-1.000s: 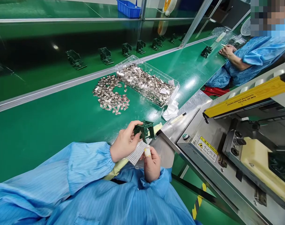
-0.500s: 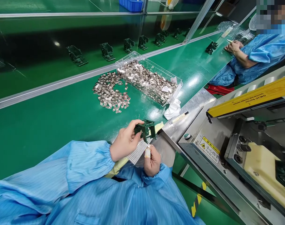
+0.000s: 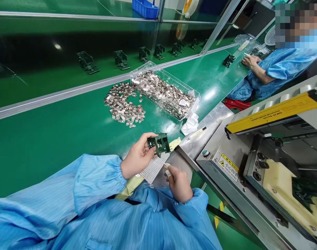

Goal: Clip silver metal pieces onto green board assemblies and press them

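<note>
My left hand (image 3: 138, 158) grips a dark green plastic frame (image 3: 162, 143) between thumb and fingers, its openings turned towards me. Under it lies a sheet of small pale rectangles in rows (image 3: 154, 170), like a label sheet, partly covered by the hand. Just right of the sheet's lower edge is my right hand (image 3: 180, 182), its thumb and fingers drawn together. White wrapping shows on a finger of that hand. Whatever the fingertips pinch, if anything, is too small to make out. Yellow cloth or paper (image 3: 175, 143) sticks out behind the frame.
Small metal pieces (image 3: 124, 104) lie heaped beside a clear box (image 3: 171, 93) full of more. A white cloth (image 3: 190, 124) and a pen (image 3: 196, 133) lie near the metal machine (image 3: 220, 159) on my right. Several green frames (image 3: 121, 59) stand along the back. A co-worker (image 3: 283, 66) sits farther right.
The green frame has been turned in my left hand and now shows its open side. My right hand has drawn away from the sheet, to the right, and rotated. The view has shifted slightly.
</note>
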`<state>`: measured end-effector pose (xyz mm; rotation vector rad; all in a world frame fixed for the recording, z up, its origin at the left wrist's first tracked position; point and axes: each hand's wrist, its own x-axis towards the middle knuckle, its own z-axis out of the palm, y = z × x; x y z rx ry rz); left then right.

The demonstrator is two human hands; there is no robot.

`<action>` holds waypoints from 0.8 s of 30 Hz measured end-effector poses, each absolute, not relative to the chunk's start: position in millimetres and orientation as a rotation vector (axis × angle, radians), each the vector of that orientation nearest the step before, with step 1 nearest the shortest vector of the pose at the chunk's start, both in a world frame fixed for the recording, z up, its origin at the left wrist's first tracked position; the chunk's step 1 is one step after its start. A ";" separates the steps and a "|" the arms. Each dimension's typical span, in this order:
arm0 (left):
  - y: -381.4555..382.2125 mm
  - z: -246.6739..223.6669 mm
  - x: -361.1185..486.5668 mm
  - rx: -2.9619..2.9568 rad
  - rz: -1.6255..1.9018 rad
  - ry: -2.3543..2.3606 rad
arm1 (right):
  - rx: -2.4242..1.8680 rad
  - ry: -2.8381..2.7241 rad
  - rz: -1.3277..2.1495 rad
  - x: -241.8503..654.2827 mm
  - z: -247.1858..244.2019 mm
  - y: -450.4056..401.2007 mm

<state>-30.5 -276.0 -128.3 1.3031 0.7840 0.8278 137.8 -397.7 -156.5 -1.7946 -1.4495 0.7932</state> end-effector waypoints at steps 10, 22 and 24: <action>-286.8 -126.2 -37.1 1.198 0.956 0.553 | -1.527 -0.976 0.675 115.0 -99.7 -379.2; -290.4 -123.3 -38.1 1.277 0.995 0.592 | -1.530 -1.368 0.114 78.2 -95.8 -347.3; -291.6 -122.7 -39.0 1.305 0.999 0.585 | -1.534 -1.354 0.100 74.2 -98.6 -344.5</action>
